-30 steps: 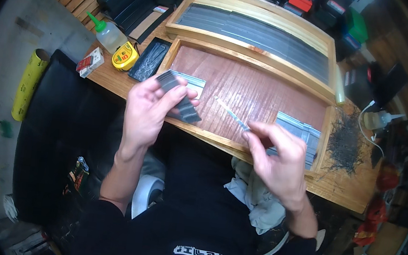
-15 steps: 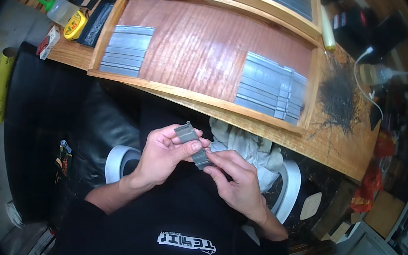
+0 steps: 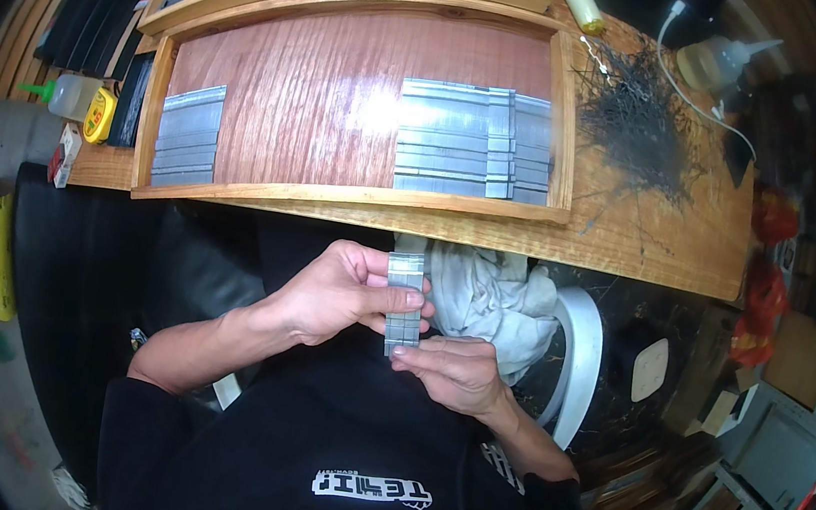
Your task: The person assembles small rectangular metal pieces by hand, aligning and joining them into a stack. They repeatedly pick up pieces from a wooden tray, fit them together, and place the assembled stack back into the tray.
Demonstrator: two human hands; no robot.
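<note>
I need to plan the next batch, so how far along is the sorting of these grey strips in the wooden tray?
Done, it seems: a larger pile of grey strips lies at the tray's right end. In hand: the left hand and right hand hold one grey strip block upright between their fingers, in front of the table edge. Possibly left: a smaller stack at the tray's left end. Which pile is finished, I cannot tell.

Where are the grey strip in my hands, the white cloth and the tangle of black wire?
grey strip (image 3: 403, 305), head view, its middle.
white cloth (image 3: 484, 294), head view, its centre fold.
tangle of black wire (image 3: 640, 120), head view, its dense middle.
</note>
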